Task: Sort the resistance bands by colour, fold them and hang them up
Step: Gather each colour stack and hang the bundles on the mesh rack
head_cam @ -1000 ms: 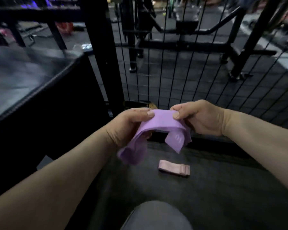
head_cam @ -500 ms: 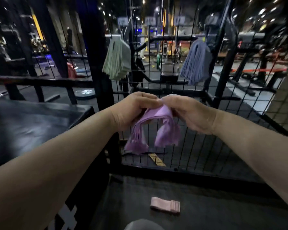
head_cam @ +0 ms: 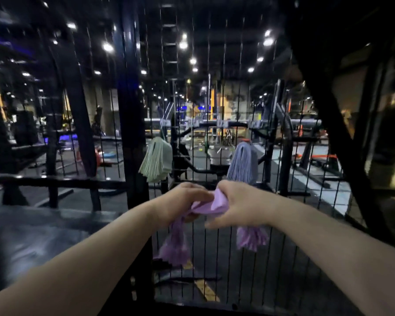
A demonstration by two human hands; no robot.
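Both my hands hold one lilac resistance band (head_cam: 215,203) at chest height, close in front of a black wire grid panel (head_cam: 217,252). My left hand (head_cam: 180,201) and my right hand (head_cam: 244,207) pinch its bunched middle, almost touching. The band's two ends droop, one under each hand. Higher on the grid hang a bundle of pale green bands (head_cam: 156,163) and a bundle of grey-blue bands (head_cam: 244,163), just beyond my hands.
A thick black upright post (head_cam: 132,133) stands left of the grid. A dark padded bench top (head_cam: 32,236) lies at the lower left. Behind the grid are gym machines and a dark floor.
My view and hands have risen. The hands moved up and closer to the grid, still gripping the lilac band. The pink band on the floor has dropped out of view.
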